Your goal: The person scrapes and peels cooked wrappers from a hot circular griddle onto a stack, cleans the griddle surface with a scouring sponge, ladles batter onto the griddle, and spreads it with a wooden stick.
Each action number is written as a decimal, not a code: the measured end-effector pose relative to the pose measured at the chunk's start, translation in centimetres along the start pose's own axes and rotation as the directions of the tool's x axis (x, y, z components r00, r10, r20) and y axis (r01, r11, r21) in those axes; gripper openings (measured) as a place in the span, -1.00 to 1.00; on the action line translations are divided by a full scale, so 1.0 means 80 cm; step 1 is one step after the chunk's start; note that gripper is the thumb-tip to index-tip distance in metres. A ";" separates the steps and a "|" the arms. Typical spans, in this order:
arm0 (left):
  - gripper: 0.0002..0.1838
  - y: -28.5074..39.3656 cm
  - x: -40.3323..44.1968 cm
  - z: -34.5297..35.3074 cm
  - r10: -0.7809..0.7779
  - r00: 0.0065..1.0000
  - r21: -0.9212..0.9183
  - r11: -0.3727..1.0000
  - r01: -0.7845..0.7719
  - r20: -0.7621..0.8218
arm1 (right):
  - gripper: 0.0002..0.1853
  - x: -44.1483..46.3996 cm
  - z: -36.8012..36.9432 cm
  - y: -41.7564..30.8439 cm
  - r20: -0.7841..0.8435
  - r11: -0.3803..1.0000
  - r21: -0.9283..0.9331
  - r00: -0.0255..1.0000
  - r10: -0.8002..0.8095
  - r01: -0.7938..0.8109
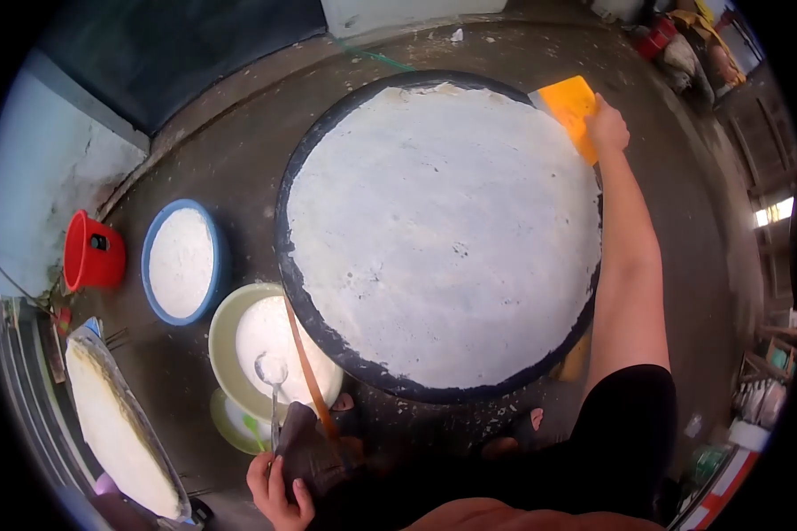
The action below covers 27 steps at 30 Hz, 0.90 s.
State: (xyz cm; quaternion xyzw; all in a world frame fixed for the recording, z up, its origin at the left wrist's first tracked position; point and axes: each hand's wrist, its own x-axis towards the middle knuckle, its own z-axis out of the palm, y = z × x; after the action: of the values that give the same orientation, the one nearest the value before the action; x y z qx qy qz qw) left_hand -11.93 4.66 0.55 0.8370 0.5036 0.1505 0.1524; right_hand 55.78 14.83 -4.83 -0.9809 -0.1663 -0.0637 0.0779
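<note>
A thin, pale sheet of batter (443, 230) covers most of a large round black griddle (285, 252). My right hand (607, 126) grips an orange scraper (568, 104), its blade at the griddle's upper right rim. Low on the left, my left hand (279, 494) has its fingers closed at the handle end of a metal ladle (274, 376). The ladle's bowl rests in white batter inside a pale green basin (226, 341). A brown wooden stick (305, 363) slants across that basin, beside the griddle.
Left of the griddle stand a blue basin (222, 257) of white stuff and a red bucket (95, 252). A smaller green bowl (226, 429) sits below the batter basin. At lower left is a stack of pale sheets (119, 434). Shelves with clutter (762, 389) line the right.
</note>
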 end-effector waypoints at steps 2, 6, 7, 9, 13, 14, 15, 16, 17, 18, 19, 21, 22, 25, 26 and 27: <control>-0.59 0.001 0.005 0.004 -0.021 1.000 0.003 1.000 0.021 0.009 | -0.43 0.021 0.016 -0.027 -0.070 0.987 -0.065 0.985 -0.155 0.150; -0.63 0.005 0.010 0.004 -0.082 0.996 0.022 0.996 0.082 0.038 | -0.42 0.041 0.048 -0.128 -0.157 0.876 -0.023 0.864 -0.478 0.481; -0.63 0.007 0.011 0.004 -0.091 0.995 0.027 0.996 0.090 0.040 | -0.42 0.040 0.054 -0.155 -0.171 0.831 -0.001 0.819 -0.548 0.556; -0.65 0.009 0.014 0.003 -0.098 0.994 -0.004 0.995 0.099 0.042 | -0.42 0.023 0.058 -0.212 -0.162 0.741 0.046 0.737 -0.657 0.670; -0.66 0.007 0.008 0.003 -0.100 0.995 -0.007 0.995 0.100 0.022 | -0.40 -0.049 0.072 -0.322 -0.260 0.427 0.238 0.480 -0.838 0.873; -0.66 0.006 0.007 0.002 -0.086 0.996 -0.023 0.996 0.087 0.019 | -0.40 -0.075 0.070 -0.348 -0.266 0.308 0.331 0.401 -0.877 0.892; -0.67 0.005 0.006 0.000 -0.069 0.997 -0.037 0.997 0.069 0.018 | -0.40 -0.110 0.058 -0.368 -0.186 0.252 0.393 0.345 -0.920 0.884; -0.67 0.003 0.004 -0.002 -0.069 0.997 -0.033 0.997 0.070 0.016 | -0.40 -0.149 0.044 -0.386 -0.112 0.201 0.455 0.280 -0.953 0.867; -0.65 0.000 0.001 -0.004 -0.043 0.999 -0.040 0.998 0.044 0.033 | -0.43 -0.184 0.042 -0.402 -0.129 0.081 0.464 0.158 -0.979 0.882; -0.64 -0.004 -0.003 -0.005 -0.016 0.999 -0.047 0.999 0.018 0.045 | -0.45 -0.225 0.028 -0.411 -0.101 0.006 0.471 0.061 -0.993 0.882; -0.64 -0.009 -0.008 -0.003 -0.020 0.999 -0.041 0.999 0.021 0.041 | -0.47 -0.268 0.014 -0.413 -0.072 -0.070 0.482 -0.041 -0.997 0.873; -0.64 -0.020 -0.023 -0.001 0.079 0.997 -0.045 0.996 -0.080 -0.017 | -0.51 -0.348 -0.005 -0.401 -0.074 -0.290 0.522 -0.296 -0.952 0.802; -0.64 -0.023 -0.030 -0.004 0.075 0.997 -0.043 0.996 -0.076 -0.016 | -0.65 -0.389 -0.022 -0.382 0.023 -0.323 0.584 -0.412 -0.911 0.745; -0.60 -0.029 -0.046 -0.010 0.026 1.000 -0.078 0.997 -0.026 -0.008 | -0.81 -0.507 -0.073 -0.268 0.306 -0.358 0.590 -0.611 -0.730 0.723; -0.60 -0.032 -0.052 -0.011 0.022 0.999 -0.106 0.994 -0.026 -0.038 | -0.85 -0.540 -0.057 -0.218 0.129 -0.529 0.582 -0.712 -0.690 0.618; -0.61 -0.035 -0.058 -0.013 0.020 0.998 -0.133 0.991 -0.029 -0.068 | -0.89 -0.560 -0.087 -0.177 0.260 -0.557 0.581 -0.784 -0.564 0.593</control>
State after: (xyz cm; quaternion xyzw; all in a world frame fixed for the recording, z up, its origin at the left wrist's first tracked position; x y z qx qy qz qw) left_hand -16.66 1.85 -0.06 0.8255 0.4868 0.2134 0.1896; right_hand 8.35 12.63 -2.89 -0.1982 -0.9447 0.2380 -0.1080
